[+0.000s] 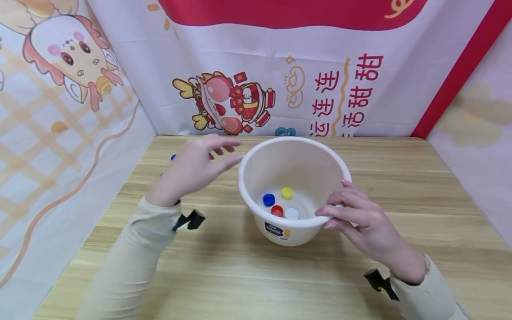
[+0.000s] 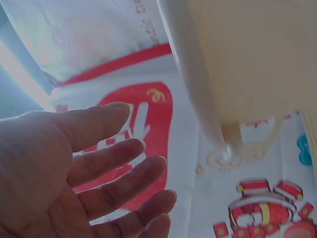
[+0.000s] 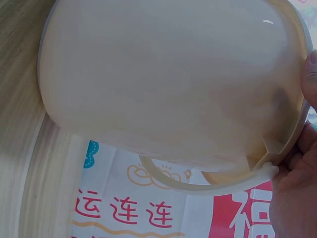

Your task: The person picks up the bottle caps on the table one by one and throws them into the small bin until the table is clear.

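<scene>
A cream plastic bucket stands at the middle of the table, its mouth facing up toward the head camera. On its bottom lie a blue bottle cap, a yellow cap, a red cap and a white cap. My right hand grips the right side of the rim, thumb outside. Beside the left rim is my left hand, fingers loosely extended with nothing in them. In the left wrist view, a gap shows between its fingers and the bucket's wall.
Partly hidden behind my left wrist, a small blue object lies on the wooden table. The bucket's pale handle hangs at its far side. Printed cloth walls off the back and both sides.
</scene>
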